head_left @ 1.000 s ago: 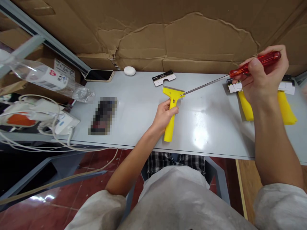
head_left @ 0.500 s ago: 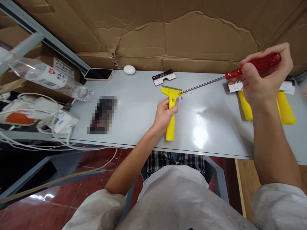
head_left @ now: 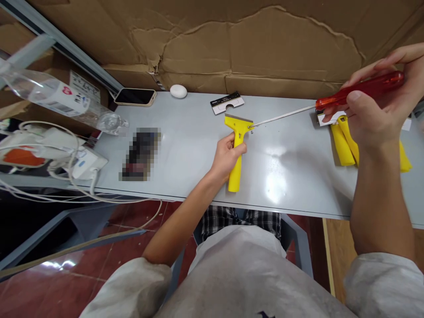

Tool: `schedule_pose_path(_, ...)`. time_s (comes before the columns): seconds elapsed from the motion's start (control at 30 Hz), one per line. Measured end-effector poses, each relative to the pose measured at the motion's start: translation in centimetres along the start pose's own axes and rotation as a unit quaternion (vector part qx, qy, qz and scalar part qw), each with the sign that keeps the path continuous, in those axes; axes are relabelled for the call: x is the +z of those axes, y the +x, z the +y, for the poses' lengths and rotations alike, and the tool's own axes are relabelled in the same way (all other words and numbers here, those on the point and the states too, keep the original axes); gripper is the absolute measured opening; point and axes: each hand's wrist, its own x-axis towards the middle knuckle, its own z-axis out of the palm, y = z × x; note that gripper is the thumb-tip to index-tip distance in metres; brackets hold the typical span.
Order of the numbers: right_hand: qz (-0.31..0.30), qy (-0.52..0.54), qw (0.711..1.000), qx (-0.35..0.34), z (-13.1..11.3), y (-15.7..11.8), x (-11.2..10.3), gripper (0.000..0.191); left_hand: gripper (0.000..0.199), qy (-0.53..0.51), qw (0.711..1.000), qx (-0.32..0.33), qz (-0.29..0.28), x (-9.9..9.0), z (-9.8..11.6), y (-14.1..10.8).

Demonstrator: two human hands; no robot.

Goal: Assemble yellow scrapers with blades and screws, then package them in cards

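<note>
My left hand is closed round the handle of a yellow scraper, its wide head pointing away from me. A metal blade edge shows along the top of the head. My right hand holds a screwdriver with a red see-through handle. The long shaft runs left, and its tip meets the right side of the scraper's head, at a small screw. A few tiny dark bits, perhaps screws, lie just right of the head.
Behind the scraper lies a black-and-white blade packet. More yellow scrapers lie at the right, partly behind my right arm. A phone, a white oval case, a plastic bottle and tangled cables are at the left. Cardboard backs the table.
My right hand has shifted right and its fingers have loosened and turned about the screwdriver handle. The tip stays at the scraper's head, and my left hand keeps its grip. The view has tilted slightly.
</note>
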Motion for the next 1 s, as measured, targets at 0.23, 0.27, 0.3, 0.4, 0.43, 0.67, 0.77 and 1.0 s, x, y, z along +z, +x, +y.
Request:
schedule_pose_path(0.23, -0.005, -0.176, 0.983, 0.045, -1.7, -0.6, 0.1, 0.051, 0.021, -0.002, 1.000, -0.009, 0.004, -0.1, 0.3, 0.0)
schedule_pose_path(0.27, -0.002, -0.185, 0.982, 0.050, -1.8, -0.7, 0.1, 0.051, 0.021, -0.003, 1.000, -0.008, 0.004, -0.1, 0.3, 0.0)
schedule_pose_path(0.3, -0.002, -0.183, 0.982, 0.047, -1.8, -0.7, 0.1, 0.050, 0.022, -0.004, 1.000, -0.008, 0.005, -0.2, 0.2, 0.0)
schedule_pose_path(0.4, -0.010, -0.126, 0.992, 0.007, -1.0, -0.6, -0.1, 0.046, 0.022, -0.005, 1.000, -0.005, 0.005, -0.2, 0.2, 0.0)
schedule_pose_path(0.43, -0.019, -0.105, 0.994, -0.005, -0.6, -0.5, -0.2, 0.048, 0.022, -0.005, 1.000, -0.004, 0.005, -0.2, 0.2, 0.0)
schedule_pose_path(0.67, -0.028, -0.076, 0.997, 0.005, -0.9, -0.3, -0.1, 0.053, 0.021, -0.014, 1.000, 0.001, 0.003, -0.2, 0.0, 0.2)
schedule_pose_path(0.77, -0.022, -0.113, 0.993, 0.012, -1.3, -0.5, 0.2, 0.045, 0.020, -0.011, 1.000, 0.001, 0.001, -0.3, 0.0, 0.2)
schedule_pose_path(1.0, -0.043, -0.062, 0.997, -0.002, -1.1, -0.5, -0.1, 0.056, 0.019, -0.009, 1.000, -0.001, 0.004, -0.2, 0.2, 0.1)
